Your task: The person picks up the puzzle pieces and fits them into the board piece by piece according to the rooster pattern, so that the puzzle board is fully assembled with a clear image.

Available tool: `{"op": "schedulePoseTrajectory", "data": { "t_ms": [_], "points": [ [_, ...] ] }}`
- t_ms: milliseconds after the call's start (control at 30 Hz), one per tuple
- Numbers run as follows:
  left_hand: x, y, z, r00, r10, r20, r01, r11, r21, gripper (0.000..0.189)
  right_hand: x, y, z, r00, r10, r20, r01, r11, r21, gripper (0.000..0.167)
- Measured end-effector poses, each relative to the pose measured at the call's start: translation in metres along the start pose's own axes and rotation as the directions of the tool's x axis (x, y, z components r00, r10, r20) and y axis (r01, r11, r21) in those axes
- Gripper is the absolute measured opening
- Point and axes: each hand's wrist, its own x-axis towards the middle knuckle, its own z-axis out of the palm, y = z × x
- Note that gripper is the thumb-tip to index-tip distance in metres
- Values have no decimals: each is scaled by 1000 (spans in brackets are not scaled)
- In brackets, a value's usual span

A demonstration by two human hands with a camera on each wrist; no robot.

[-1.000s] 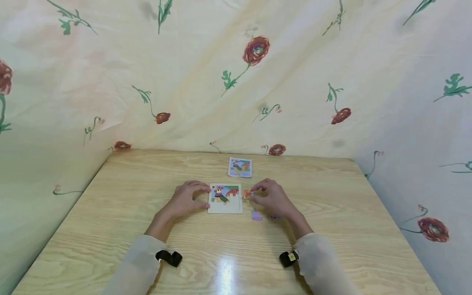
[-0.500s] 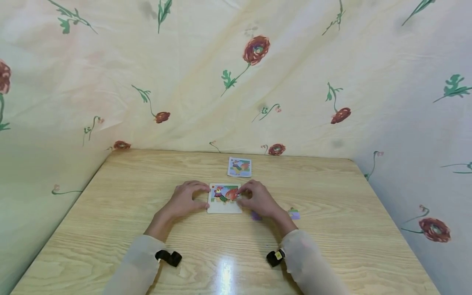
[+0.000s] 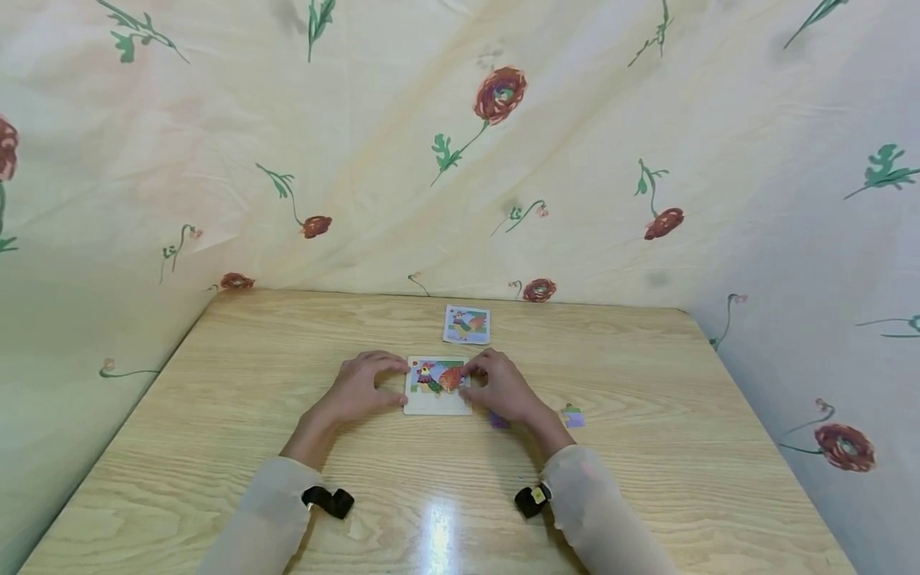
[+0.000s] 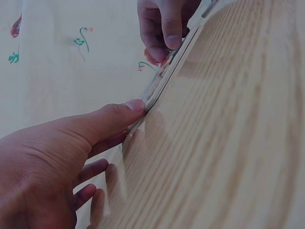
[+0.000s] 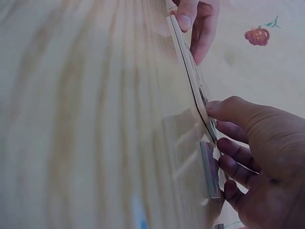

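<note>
A square puzzle board (image 3: 438,406) with a partly assembled rooster picture lies flat on the table in the head view. My left hand (image 3: 362,389) holds its left edge, thumb at the near corner and fingers at the far one. At the board's right side my right hand (image 3: 503,389) pinches an orange puzzle piece (image 3: 456,378) against the rooster's tail; my fingertips partly cover it. In the right wrist view the thumb touches the top of the board (image 5: 185,62). A purple loose puzzle piece (image 3: 497,420) lies partly hidden under the right hand.
Another loose piece (image 3: 573,415), purple and green, lies right of the right forearm. Behind the board is a card (image 3: 467,325) with the same rooster picture. The wooden table (image 3: 345,319) meets a flowered cloth (image 3: 381,160) at the back and sides.
My right hand has moved left with the orange piece, from beside the board onto its right part. The purple and green piece has come out from under the right arm. The left hand stays put.
</note>
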Motion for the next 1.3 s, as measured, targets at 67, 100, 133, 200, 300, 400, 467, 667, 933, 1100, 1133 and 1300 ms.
{"op": "schedulePoseTrajectory", "data": {
  "t_ms": [67,100,133,200,300,400,467,667,933,1100,1133,1300],
  "points": [
    [0,0,0,1000,0,-1,0,1000,0,49,0,-1,0,1000,2,-2,-2,1000,-6,23],
    [0,0,0,1000,0,-1,0,1000,1,49,0,-1,0,1000,2,-3,-2,1000,-10,22],
    [0,0,0,1000,1,-2,-1,1000,2,49,0,-2,0,1000,2,-5,-2,1000,-13,23],
    [-1,0,0,1000,0,-4,0,1000,5,49,0,-2,0,1000,1,-7,-1,1000,-16,23],
    [-1,0,0,1000,0,-7,0,1000,3,49,0,-2,0,1000,3,-6,-3,1000,-12,23],
    [-1,0,0,1000,1,-8,-1,1000,-1,49,0,-1,-1,1000,10,-1,-10,1000,-11,25],
    [-1,0,0,1000,1,-8,-1,1000,-1,49,1,-1,0,1000,10,1,-10,1000,-8,26],
    [0,0,-1,1000,3,-8,-3,1000,1,48,4,0,1,1000,-14,4,14,1000,8,27],
    [0,1,-1,1000,10,-13,-10,1000,3,48,8,0,6,998,-63,-12,63,998,-10,22],
    [0,1,0,1000,11,-15,-11,1000,10,47,8,1,7,997,-69,-16,69,998,8,21],
    [0,1,0,1000,11,-15,-11,1000,11,47,8,2,8,997,-69,-19,69,998,7,21],
    [0,0,0,1000,10,-18,-9,1000,16,47,9,3,11,998,-55,-34,55,998,-5,20]
  ]
}}
